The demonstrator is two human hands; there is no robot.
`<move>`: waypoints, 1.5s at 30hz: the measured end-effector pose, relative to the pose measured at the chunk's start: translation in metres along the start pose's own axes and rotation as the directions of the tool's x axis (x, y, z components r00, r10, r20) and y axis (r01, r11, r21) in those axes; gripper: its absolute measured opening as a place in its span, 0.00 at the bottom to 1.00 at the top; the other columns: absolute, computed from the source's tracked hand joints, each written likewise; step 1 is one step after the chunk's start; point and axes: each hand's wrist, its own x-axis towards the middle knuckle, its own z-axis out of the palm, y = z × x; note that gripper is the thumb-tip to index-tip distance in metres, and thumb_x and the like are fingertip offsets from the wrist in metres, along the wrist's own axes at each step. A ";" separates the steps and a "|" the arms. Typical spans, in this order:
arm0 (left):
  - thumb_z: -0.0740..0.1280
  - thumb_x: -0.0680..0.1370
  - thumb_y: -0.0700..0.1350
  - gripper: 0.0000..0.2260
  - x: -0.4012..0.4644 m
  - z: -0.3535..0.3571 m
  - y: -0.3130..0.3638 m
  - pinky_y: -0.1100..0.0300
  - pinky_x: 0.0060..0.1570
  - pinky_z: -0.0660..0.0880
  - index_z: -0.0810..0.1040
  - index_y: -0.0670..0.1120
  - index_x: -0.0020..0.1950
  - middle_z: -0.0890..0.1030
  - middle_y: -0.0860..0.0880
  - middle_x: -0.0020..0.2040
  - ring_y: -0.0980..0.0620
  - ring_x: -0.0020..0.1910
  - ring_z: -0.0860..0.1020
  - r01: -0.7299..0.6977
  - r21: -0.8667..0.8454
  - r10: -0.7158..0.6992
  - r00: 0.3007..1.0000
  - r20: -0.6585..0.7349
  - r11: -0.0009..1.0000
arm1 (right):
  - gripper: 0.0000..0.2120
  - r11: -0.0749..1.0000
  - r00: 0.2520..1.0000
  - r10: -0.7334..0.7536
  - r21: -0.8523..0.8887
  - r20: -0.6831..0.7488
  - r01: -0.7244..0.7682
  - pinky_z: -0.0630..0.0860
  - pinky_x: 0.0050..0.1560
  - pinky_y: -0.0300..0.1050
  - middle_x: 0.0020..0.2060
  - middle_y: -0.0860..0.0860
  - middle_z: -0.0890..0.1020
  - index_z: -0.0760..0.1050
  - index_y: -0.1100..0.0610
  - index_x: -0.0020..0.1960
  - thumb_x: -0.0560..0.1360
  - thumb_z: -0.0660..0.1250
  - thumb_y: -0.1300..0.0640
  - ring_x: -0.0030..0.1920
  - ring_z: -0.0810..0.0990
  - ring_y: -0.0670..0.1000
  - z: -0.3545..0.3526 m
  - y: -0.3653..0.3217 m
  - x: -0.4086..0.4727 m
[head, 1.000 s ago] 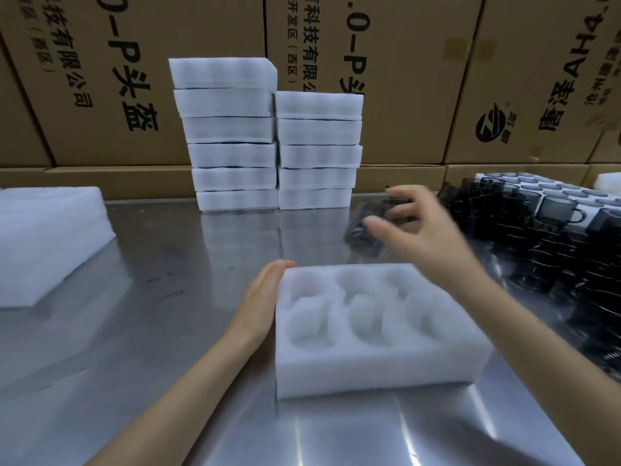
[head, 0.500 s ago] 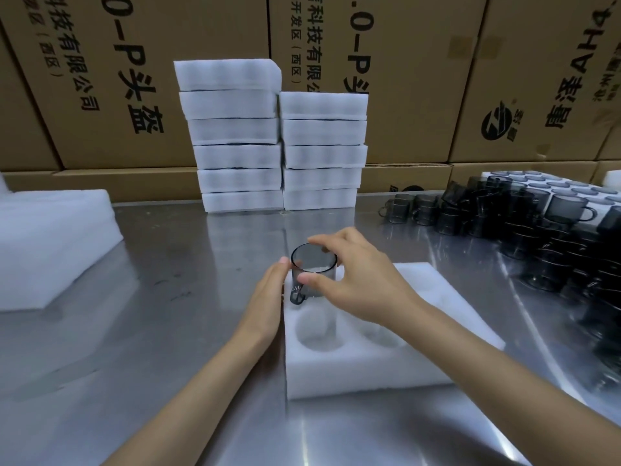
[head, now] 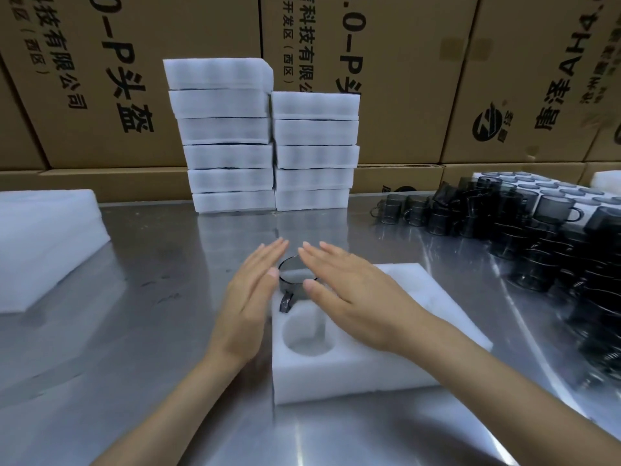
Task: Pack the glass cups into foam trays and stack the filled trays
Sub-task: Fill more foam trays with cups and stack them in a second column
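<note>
A white foam tray (head: 363, 371) lies on the steel surface (head: 141, 331) near the middle; a smoky glass cup (head: 291, 280) sits upright in the tray's pocket at 10 o'clock, its handle pointing toward 6 o'clock, and the pocket just below it stands bare. The left hand (head: 250, 297) hangs edge-on just beside the tray's 9 o'clock side, fingers straight, holding nothing; the right hand (head: 349, 294) spreads flat over the tray, fingers straight and reaching toward 11 o'clock, its grip loose and holding nothing, thumb just beside the cup's rim. At 12 o'clock two stacks of foam trays (head: 268, 139) stand side by side before cardboard boxes (head: 403, 79); at 3 o'clock many dark cups (head: 537, 243) crowd together; at 9 o'clock lies a foam slab (head: 43, 243).
</note>
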 end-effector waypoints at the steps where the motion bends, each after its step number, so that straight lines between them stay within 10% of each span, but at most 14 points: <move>1: 0.53 0.78 0.50 0.18 -0.003 -0.002 -0.001 0.69 0.71 0.52 0.68 0.57 0.68 0.69 0.63 0.69 0.67 0.72 0.59 -0.054 0.091 0.046 0.996 0.081 0.994 | 0.25 1.000 0.998 0.008 -0.009 0.060 -0.007 0.46 0.74 0.41 0.76 0.40 0.51 0.51 0.49 0.77 0.82 0.48 0.45 0.75 0.45 0.39 0.000 0.002 -0.002; 11: 0.45 0.73 0.63 0.22 -0.006 -0.013 -0.007 0.65 0.71 0.42 0.61 0.68 0.66 0.61 0.70 0.69 0.69 0.73 0.49 -0.125 0.455 0.005 0.967 0.256 0.882 | 0.25 0.997 0.971 0.018 -0.078 0.239 0.001 0.46 0.73 0.40 0.77 0.43 0.48 0.49 0.51 0.78 0.82 0.46 0.47 0.76 0.46 0.42 0.000 0.002 -0.001; 16: 0.44 0.76 0.62 0.23 0.000 -0.011 -0.002 0.61 0.74 0.48 0.64 0.60 0.67 0.57 0.62 0.73 0.62 0.74 0.54 0.058 0.345 -0.135 0.969 0.205 0.937 | 0.26 0.985 0.922 0.027 0.146 0.387 -0.090 0.45 0.70 0.37 0.76 0.41 0.51 0.53 0.48 0.77 0.81 0.46 0.42 0.75 0.47 0.42 -0.013 0.009 0.011; 21: 0.48 0.84 0.42 0.19 0.011 -0.011 -0.022 0.53 0.73 0.54 0.55 0.42 0.75 0.59 0.43 0.76 0.47 0.74 0.60 0.358 -0.047 -0.323 0.885 0.334 0.933 | 0.18 0.826 0.940 0.151 0.484 0.305 -0.290 0.68 0.58 0.39 0.58 0.38 0.79 0.76 0.45 0.61 0.78 0.56 0.39 0.61 0.74 0.37 -0.048 0.056 0.050; 26: 0.65 0.74 0.61 0.21 0.001 -0.012 -0.007 0.68 0.57 0.67 0.67 0.63 0.66 0.76 0.69 0.58 0.71 0.58 0.72 0.417 -0.030 -0.387 0.866 0.317 0.908 | 0.15 0.850 0.872 0.480 0.195 0.091 -0.489 0.70 0.44 0.43 0.51 0.56 0.79 0.75 0.60 0.59 0.80 0.58 0.52 0.48 0.76 0.54 -0.045 0.134 0.109; 31: 0.63 0.70 0.57 0.23 0.004 -0.014 -0.012 0.79 0.50 0.67 0.69 0.61 0.65 0.78 0.69 0.55 0.71 0.56 0.74 0.401 -0.072 -0.364 0.883 0.295 0.913 | 0.11 0.778 0.780 0.625 -0.047 -0.034 -0.626 0.71 0.38 0.46 0.47 0.58 0.76 0.71 0.64 0.56 0.79 0.57 0.58 0.45 0.75 0.58 -0.039 0.183 0.141; 35: 0.67 0.68 0.60 0.26 0.001 -0.015 -0.015 0.62 0.62 0.71 0.70 0.61 0.66 0.79 0.65 0.57 0.65 0.58 0.76 0.398 -0.070 -0.368 0.891 0.265 0.915 | 0.14 0.745 0.772 0.635 -0.257 -0.010 -0.616 0.74 0.48 0.50 0.57 0.59 0.76 0.70 0.61 0.64 0.79 0.57 0.59 0.50 0.75 0.59 -0.032 0.197 0.158; 45: 0.68 0.66 0.61 0.33 0.002 -0.012 -0.017 0.71 0.55 0.71 0.68 0.56 0.70 0.79 0.66 0.57 0.67 0.57 0.76 0.353 -0.086 -0.323 0.913 0.251 0.932 | 0.16 0.651 0.714 0.698 -0.362 -0.062 -0.668 0.74 0.56 0.55 0.63 0.60 0.70 0.70 0.63 0.63 0.79 0.55 0.57 0.56 0.74 0.62 -0.024 0.213 0.183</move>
